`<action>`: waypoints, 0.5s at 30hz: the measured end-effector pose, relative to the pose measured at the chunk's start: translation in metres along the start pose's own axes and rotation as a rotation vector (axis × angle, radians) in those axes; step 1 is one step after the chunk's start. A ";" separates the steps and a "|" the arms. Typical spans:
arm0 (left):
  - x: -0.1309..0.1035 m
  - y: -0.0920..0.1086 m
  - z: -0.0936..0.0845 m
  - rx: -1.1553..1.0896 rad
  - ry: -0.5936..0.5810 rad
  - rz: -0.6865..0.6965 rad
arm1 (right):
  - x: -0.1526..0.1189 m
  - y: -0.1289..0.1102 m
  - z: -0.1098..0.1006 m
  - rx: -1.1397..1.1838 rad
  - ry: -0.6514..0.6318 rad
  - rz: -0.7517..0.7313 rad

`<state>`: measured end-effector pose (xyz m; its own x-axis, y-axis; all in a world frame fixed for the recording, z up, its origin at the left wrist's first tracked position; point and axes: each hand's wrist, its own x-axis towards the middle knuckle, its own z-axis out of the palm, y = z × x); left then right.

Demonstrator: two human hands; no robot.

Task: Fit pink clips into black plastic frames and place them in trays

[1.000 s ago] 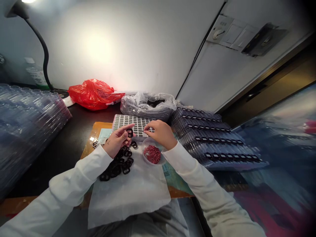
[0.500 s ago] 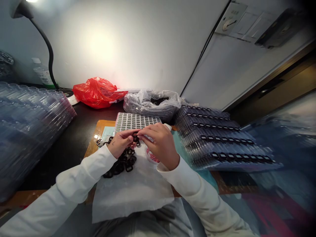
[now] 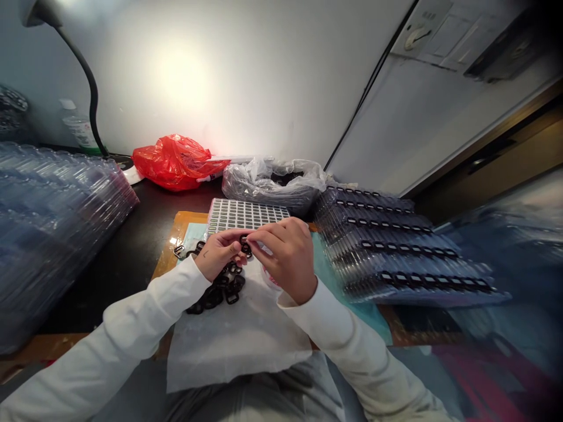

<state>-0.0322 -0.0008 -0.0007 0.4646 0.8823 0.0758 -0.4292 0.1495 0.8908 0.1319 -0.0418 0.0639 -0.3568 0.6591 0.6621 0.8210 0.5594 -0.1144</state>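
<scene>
Between my two hands is a small black frame-like part (image 3: 245,242). My left hand (image 3: 220,253) pinches it between thumb and fingers. From the other side, my right hand (image 3: 288,253) grips its edge with closed fingertips. A pile of similar black parts (image 3: 220,293) lies below and left of my hands, on a white sheet (image 3: 240,346). Just beyond my fingers is a white sheet with rows of small grey rectangles (image 3: 248,214). A round tub (image 3: 270,276) with something red and white is mostly hidden behind my right hand.
Stacked clear trays (image 3: 391,246) holding rows of black parts stand at the right. Another tall stack of clear trays (image 3: 57,234) fills the left. A red plastic bag (image 3: 169,164) and a clear bag (image 3: 272,181) lie at the back. A lamp (image 3: 90,88) arches at the left.
The black part has turned slightly between my fingers, and my right hand has shifted a little, covering more of the tub. The whole view has moved slightly.
</scene>
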 end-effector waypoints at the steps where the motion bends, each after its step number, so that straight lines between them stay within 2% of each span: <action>1: 0.000 0.000 0.000 0.005 0.001 -0.002 | 0.000 0.000 0.000 -0.011 -0.001 -0.006; 8: 0.000 0.001 0.000 0.085 0.023 0.000 | 0.002 -0.002 -0.001 -0.048 -0.029 -0.032; 15: 0.000 0.003 0.002 0.071 0.022 0.011 | 0.004 -0.002 -0.006 0.037 -0.076 0.029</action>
<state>-0.0323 -0.0010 0.0030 0.4425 0.8935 0.0768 -0.3776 0.1080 0.9196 0.1315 -0.0434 0.0715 -0.3669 0.7106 0.6004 0.8148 0.5569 -0.1612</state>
